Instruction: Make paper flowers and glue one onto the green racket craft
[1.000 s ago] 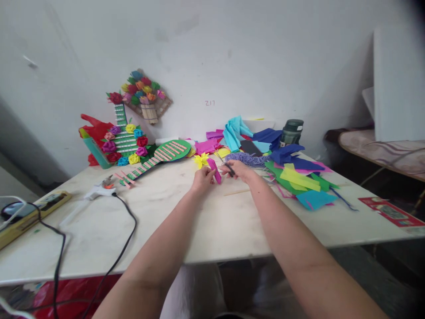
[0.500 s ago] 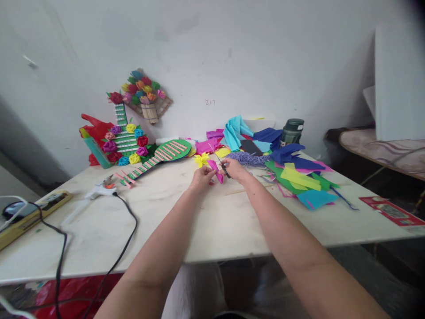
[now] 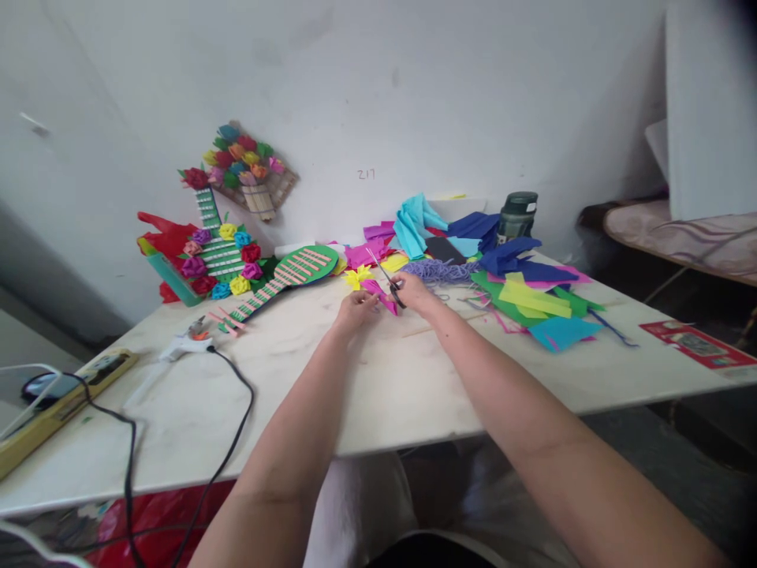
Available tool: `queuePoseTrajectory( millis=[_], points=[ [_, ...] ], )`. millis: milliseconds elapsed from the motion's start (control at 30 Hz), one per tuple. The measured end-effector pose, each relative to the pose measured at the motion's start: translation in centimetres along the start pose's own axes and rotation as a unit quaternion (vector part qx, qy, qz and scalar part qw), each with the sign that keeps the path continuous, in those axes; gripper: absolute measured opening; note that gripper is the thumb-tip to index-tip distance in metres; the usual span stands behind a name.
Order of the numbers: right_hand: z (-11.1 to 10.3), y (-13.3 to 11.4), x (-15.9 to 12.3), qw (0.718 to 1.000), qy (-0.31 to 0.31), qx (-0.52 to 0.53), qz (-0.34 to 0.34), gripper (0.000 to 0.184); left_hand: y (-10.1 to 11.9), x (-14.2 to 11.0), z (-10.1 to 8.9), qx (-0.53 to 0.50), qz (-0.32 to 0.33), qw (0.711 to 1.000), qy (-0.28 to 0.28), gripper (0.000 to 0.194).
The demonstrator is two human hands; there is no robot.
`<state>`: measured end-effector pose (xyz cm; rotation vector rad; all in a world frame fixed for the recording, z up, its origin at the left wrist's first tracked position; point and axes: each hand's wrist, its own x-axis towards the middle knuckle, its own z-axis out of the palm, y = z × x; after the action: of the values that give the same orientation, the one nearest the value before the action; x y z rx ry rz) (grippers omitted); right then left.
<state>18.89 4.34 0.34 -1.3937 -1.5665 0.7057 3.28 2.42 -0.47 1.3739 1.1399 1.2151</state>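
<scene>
Between the fingertips of my left hand [image 3: 356, 308] is a folded strip of magenta crepe paper [image 3: 379, 293]. My right hand [image 3: 412, 291] is closed around the dark handles of a pair of scissors [image 3: 383, 270], whose thin blades point up and to the left, just beyond the paper. The right fingertips are close to the paper's right side; whether they touch it I cannot tell. Right behind my left hand lies a yellow paper flower [image 3: 357, 277]. A thin wooden stick [image 3: 445, 325] rests on the table below my right wrist.
Crepe paper sheets [image 3: 535, 298], purple yarn [image 3: 441, 271] and a dark green flask [image 3: 517, 214] are at the right and back. A green guitar-shaped piece [image 3: 304, 266] lies left of centre. Further left are a glue gun [image 3: 188, 344] with its cord and a power strip [image 3: 68, 410].
The scissors have swung from beside the paper to point up and left beyond it. The magenta paper is tilted more to the left. The whole view has shifted slightly.
</scene>
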Motion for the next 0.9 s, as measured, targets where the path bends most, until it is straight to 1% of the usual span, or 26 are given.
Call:
queuePoseTrajectory(
  millis=[100,200,300,400,500,600,667,733,800,833,900],
  points=[
    [0.0,-0.2,-0.1,1.000,0.000,0.019,0.004,0.034,-0.2,0.2,-0.2,0.002,0.022,1.000,-0.011,0.023],
    [0.0,-0.5,-0.4,0.999,-0.006,0.046,0.009,0.035,-0.3,0.3,-0.3,-0.082,0.008,0.996,-0.045,0.020],
    [0.2,-0.6,-0.6,0.998,-0.011,0.068,0.012,0.033,-0.3,0.2,-0.2,-0.172,-0.013,0.982,-0.076,0.016],
    [0.5,-0.5,-0.6,0.996,-0.016,0.085,0.013,0.031,-0.2,0.1,0.0,-0.224,-0.041,0.969,-0.093,0.012],
    [0.9,-0.4,-0.5,0.995,-0.014,0.096,0.023,0.032,-0.3,0.2,-0.2,-0.240,-0.065,0.963,-0.102,0.012],
    [1.0,-0.6,-0.7,0.994,-0.010,0.101,0.033,0.032,-0.6,0.2,-0.5,-0.248,-0.066,0.960,-0.107,0.011],
    [0.7,-0.9,-0.9,0.993,-0.017,0.104,0.044,0.031,-0.7,0.3,-0.7,-0.250,-0.062,0.961,-0.104,0.010],
    [0.0,-1.3,-1.2,0.991,-0.046,0.111,0.058,0.030,-0.7,0.3,-0.9,-0.244,-0.060,0.963,-0.099,0.009],
    [-1.0,-1.6,-1.5,0.984,-0.099,0.132,0.065,0.029,-0.7,0.3,-1.1,-0.238,-0.053,0.965,-0.096,0.011],
    [-1.6,-1.6,-1.6,0.979,-0.126,0.145,0.064,0.029,-0.7,0.3,-1.2,-0.235,-0.050,0.966,-0.096,0.011],
    [-2.7,-1.6,-1.7,0.970,-0.175,0.163,0.041,0.032,-0.7,0.4,-1.4,-0.231,-0.048,0.967,-0.098,0.013]
  ],
)
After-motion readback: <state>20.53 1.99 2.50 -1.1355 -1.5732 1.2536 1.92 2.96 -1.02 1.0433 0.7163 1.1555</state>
